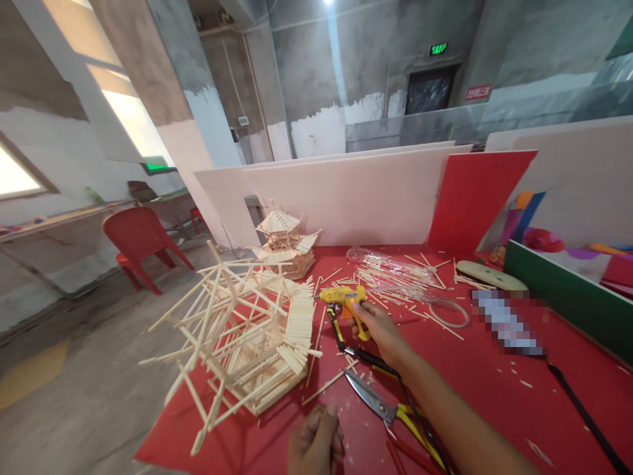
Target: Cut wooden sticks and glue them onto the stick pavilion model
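Note:
A yellow hot glue gun (pixel 345 295) is gripped by its handle in my right hand (pixel 376 324), with its nozzle pointing left at the slatted roof edge of a pavilion model made of wooden sticks (pixel 252 356). Close to the table's front, my left hand (pixel 316 439) is closed, thumb against the fingers. Whatever it may hold is hidden. A loose stick (pixel 324 387) lies just beyond that hand. Yellow-and-red-handled shears (pixel 380 404) rest open below my right forearm. Between the shears and the glue gun lies a black-and-yellow tool (pixel 335 326).
Behind the model stands a smaller finished-looking stick pagoda (pixel 281 247). Loose sticks and a clear plastic bag (pixel 390 266) of them lie at the back, beside a roll of tape (pixel 449 313). White boards (pixel 341 198) and a green board (pixel 568 303) border the red table (pixel 475 409).

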Demonstrator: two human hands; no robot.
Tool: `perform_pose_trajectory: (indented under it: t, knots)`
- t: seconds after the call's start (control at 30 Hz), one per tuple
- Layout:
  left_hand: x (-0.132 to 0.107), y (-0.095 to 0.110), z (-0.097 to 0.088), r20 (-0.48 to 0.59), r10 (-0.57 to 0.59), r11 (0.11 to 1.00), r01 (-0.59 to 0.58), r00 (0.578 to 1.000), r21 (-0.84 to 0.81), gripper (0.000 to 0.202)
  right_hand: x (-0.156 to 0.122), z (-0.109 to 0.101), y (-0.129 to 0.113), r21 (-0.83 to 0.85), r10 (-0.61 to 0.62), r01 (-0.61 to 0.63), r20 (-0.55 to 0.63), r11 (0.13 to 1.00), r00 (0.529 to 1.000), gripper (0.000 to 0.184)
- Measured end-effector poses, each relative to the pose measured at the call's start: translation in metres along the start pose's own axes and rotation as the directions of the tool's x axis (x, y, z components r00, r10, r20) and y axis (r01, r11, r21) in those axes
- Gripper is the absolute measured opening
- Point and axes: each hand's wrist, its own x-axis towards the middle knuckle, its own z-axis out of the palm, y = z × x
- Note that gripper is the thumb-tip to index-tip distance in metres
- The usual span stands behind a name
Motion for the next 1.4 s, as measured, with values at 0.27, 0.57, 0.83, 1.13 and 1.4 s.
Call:
perform_pose_trajectory:
  t: [0.27,0.57,0.83,1.13,1.4]
  knots:
    - [-0.006,0.007,0.005,0.04,0.02,1.0,-0.021,0.999,0.018,0.062,-0.05,-0.045,-0.004,-0.153,0.039,-0.035,0.028,0.988,0.999,0.05]
    - [-0.016,0.006,0.016,0.046,0.038,0.999,-0.039,0.998,0.015,0.052,-0.129,-0.133,0.012,-0.345,-0.008,-0.137,-0.387,0.929,0.922,0.056]
    - [-0.025,0.009,0.016,0.188,0.029,0.999,-0.037,0.982,0.035,0.056,-0.14,-0.157,0.043,-0.65,-0.18,-0.344,-0.601,0.678,0.779,0.064]
    - [-0.02,0.01,-0.006,0.071,0.142,0.99,-0.142,0.987,-0.003,0.043,-0.114,-0.16,0.023,-0.893,-0.416,-0.407,-0.45,0.192,0.79,0.056]
    - [-0.011,0.001,-0.023,0.023,0.161,0.984,-0.162,0.987,0.072,0.055,-0.123,-0.095,0.021,-0.984,-0.543,0.177,0.132,0.031,0.83,0.044]
